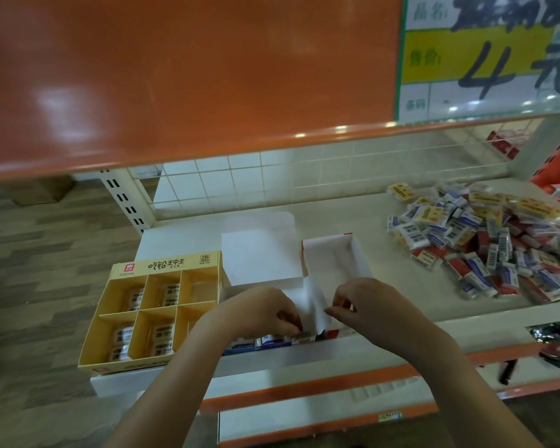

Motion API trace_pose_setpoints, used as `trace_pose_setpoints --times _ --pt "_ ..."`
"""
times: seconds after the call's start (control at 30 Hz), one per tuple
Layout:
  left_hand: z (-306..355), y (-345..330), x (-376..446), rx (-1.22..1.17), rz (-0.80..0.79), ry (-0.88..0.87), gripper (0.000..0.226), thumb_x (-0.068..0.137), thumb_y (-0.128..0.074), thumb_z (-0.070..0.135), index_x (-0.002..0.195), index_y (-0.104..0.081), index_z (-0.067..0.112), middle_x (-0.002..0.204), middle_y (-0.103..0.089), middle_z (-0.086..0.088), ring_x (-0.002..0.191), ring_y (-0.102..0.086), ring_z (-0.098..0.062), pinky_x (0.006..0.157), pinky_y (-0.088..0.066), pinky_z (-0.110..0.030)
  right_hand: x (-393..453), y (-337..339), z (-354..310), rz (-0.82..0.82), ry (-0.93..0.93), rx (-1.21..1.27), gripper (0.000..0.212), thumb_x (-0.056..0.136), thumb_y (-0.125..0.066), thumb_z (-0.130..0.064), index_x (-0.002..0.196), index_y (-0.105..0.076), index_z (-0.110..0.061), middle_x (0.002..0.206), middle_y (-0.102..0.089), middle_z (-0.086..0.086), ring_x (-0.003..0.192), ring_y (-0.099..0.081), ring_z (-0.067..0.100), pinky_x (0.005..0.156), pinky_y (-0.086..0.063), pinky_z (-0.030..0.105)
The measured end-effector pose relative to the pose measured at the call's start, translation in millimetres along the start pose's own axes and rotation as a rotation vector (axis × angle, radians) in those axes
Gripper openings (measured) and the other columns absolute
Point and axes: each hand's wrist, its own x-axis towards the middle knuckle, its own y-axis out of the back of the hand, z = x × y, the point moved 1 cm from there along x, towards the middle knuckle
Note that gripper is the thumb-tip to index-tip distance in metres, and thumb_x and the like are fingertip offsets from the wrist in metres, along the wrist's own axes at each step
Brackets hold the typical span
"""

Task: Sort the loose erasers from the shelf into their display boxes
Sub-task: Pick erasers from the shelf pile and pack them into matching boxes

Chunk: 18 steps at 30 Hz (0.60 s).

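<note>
A heap of several loose erasers (479, 240) in blue, red and yellow wrappers lies on the shelf at the right. A yellow display box (156, 312) with six compartments holds wrapped erasers at the left. Beside it stands a white box (259, 257) with its lid flap up. A red-and-white box (333, 257) stands open in the middle. My left hand (259, 312) pinches a barcoded eraser at the box's near end. My right hand (369, 305) pinches the white flap (316, 305) of that box. Blue erasers (265, 341) sit in a row under my hands.
The cream shelf (401, 286) has an orange front edge. An orange upper shelf (188, 76) hangs overhead with a price sign (485, 56) at the right. A wire grid (304, 176) backs the shelf. A dark crumpled wrapper (550, 344) lies at the shelf's right front edge.
</note>
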Motion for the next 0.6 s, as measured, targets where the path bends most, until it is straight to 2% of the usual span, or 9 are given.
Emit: trace_pose_setpoints --times 0.37,0.5,0.6 --pt "-0.7 4.9 3.7 0.043 -0.076 0.013 0.028 0.090 -0.060 0.031 0.112 -0.068 0.016 0.099 -0.071 -0.001 0.086 -0.064 -0.014 0.083 -0.052 -0.026 1.8 0.3 -1.0 0.003 0.016 0.013 0.028 0.094 -0.049 -0.040 0.094 -0.065 -0.018 0.092 -0.064 -0.004 0.080 -0.056 0.008 0.060 -0.031 0.012" --pt "-2.3 5.2 4.9 -0.004 -0.082 0.022 0.028 0.090 -0.060 0.031 0.112 -0.067 0.016 0.096 -0.070 0.003 0.072 -0.058 -0.002 0.073 -0.047 -0.015 3.5 -2.8 -1.5 -0.008 0.009 0.012 0.030 0.094 -0.048 -0.041 0.094 -0.066 -0.017 0.091 -0.064 -0.003 0.079 -0.056 0.008 0.060 -0.031 0.012" --pt "-3.6 5.5 6.0 -0.016 -0.060 0.027 0.029 0.089 -0.061 0.031 0.114 -0.065 0.016 0.100 -0.069 0.003 0.078 -0.058 -0.003 0.080 -0.048 -0.017 4.1 -4.5 -1.7 -0.015 0.009 0.008 0.032 0.095 -0.047 -0.042 0.096 -0.066 -0.016 0.091 -0.064 -0.003 0.080 -0.057 0.009 0.061 -0.031 0.012"
